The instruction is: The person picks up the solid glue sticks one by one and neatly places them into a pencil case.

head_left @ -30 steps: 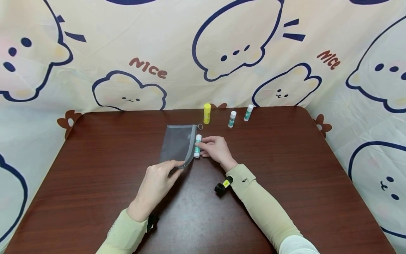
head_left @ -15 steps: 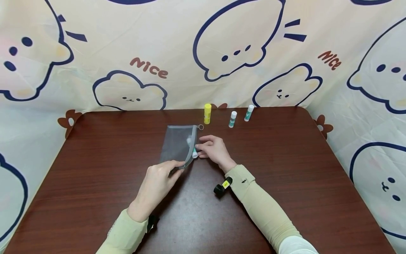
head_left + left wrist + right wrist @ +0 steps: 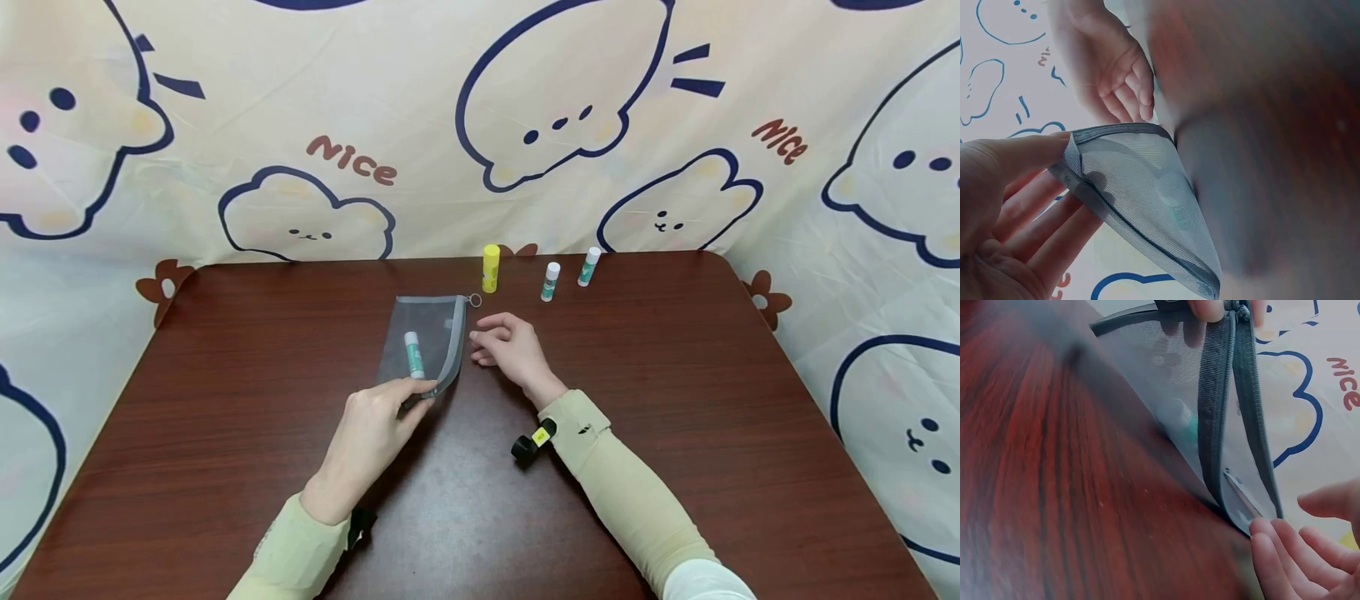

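My left hand [image 3: 378,425] pinches the near corner of a grey mesh zipper pouch [image 3: 401,318] between thumb and fingers. Inside the pouch, a white and green glue stick [image 3: 414,356] shows through the mesh. The zipped edge [image 3: 1211,406] gapes apart in the right wrist view, facing my right hand [image 3: 513,350]. That hand holds nothing; its fingers are relaxed just right of the opening, with fingertips close to the pouch's lower end in the right wrist view. In the left wrist view, the glue stick is a faint green patch [image 3: 1179,217] behind the mesh.
Behind the pouch, near the back edge of the brown table [image 3: 225,350], stands a yellow glue stick [image 3: 491,268]. Two white and green glue sticks, one nearer [image 3: 551,282] and one farther [image 3: 588,267], stand to its right. A cartoon-print cloth [image 3: 420,100] hangs behind the table.
The glue stick has gone from my right fingers through the opening and leftward into the pouch. My right hand has let go and drawn slightly right. My left hand keeps its hold.
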A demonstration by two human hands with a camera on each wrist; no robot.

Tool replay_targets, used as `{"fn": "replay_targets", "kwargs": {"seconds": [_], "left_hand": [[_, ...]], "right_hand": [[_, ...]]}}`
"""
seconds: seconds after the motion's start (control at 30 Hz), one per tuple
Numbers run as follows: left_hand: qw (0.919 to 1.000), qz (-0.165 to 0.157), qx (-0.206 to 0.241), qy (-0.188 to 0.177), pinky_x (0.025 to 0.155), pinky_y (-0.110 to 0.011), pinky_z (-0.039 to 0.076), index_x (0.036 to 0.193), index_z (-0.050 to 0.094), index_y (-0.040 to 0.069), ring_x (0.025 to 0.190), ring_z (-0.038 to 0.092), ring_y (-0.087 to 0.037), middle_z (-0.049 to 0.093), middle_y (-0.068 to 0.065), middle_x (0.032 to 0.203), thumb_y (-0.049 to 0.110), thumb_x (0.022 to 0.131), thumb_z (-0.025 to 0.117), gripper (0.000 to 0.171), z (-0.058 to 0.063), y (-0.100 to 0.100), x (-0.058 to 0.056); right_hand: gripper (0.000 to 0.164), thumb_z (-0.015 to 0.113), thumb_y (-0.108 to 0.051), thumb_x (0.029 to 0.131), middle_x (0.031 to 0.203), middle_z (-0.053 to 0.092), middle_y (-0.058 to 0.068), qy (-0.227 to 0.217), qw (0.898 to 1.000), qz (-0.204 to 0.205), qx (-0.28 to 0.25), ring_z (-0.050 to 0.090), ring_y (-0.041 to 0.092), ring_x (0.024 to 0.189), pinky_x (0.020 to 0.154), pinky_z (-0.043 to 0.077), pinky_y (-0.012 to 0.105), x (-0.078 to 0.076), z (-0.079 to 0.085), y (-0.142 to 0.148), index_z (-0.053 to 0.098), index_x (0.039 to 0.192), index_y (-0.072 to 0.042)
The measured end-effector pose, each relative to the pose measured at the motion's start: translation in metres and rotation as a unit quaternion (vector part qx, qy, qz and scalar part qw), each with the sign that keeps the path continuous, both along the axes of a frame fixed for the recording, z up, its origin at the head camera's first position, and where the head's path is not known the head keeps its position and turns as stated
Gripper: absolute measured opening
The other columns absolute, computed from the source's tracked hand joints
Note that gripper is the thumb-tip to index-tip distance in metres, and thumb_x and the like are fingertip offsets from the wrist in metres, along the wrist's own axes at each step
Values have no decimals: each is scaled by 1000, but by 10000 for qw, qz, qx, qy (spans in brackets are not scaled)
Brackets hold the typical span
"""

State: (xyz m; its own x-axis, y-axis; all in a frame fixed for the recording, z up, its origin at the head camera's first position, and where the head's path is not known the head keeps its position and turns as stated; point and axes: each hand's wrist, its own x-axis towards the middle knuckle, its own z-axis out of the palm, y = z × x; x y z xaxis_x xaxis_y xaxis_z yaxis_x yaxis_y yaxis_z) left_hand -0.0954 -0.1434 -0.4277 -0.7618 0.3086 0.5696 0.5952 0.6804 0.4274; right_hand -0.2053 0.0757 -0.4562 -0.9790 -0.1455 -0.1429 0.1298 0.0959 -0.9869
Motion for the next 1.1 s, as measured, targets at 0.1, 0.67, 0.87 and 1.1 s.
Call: {"fn": "replay_targets", "kwargs": {"seconds": [0.1,0.67,0.87,1.1], "left_hand": [[10000,15,68,29,70,-35,60,105,78,8,84,74,-18,76,-3,96,1,78,88,29,0,0,0],[9997,61,209,110,71,-34,60,104,78,8,86,74,-18,76,-3,97,-1,78,88,29,-1,0,0],[9996,46,228,159,67,-35,60,104,79,9,80,74,-18,77,-3,95,1,78,88,29,-2,1,-1],[9997,67,169,134,65,-35,60,105,78,10,77,74,-18,77,-3,94,2,79,88,29,-2,1,-1]], "right_hand": [[30,74,-17,96,101,73,19,276,9992,-219,171,74,26,82,74,61,36,0,4,7,66,119,0],[39,75,-26,95,108,71,8,1018,9810,-1381,901,68,22,97,83,53,38,-9,21,50,65,124,-2],[38,76,-23,94,106,70,8,1294,9728,-1635,1013,68,21,95,82,54,35,-16,25,61,64,124,-3],[40,78,-21,92,109,71,9,1467,9642,-1930,1077,70,22,96,82,55,31,-27,25,72,64,125,-4]]}}
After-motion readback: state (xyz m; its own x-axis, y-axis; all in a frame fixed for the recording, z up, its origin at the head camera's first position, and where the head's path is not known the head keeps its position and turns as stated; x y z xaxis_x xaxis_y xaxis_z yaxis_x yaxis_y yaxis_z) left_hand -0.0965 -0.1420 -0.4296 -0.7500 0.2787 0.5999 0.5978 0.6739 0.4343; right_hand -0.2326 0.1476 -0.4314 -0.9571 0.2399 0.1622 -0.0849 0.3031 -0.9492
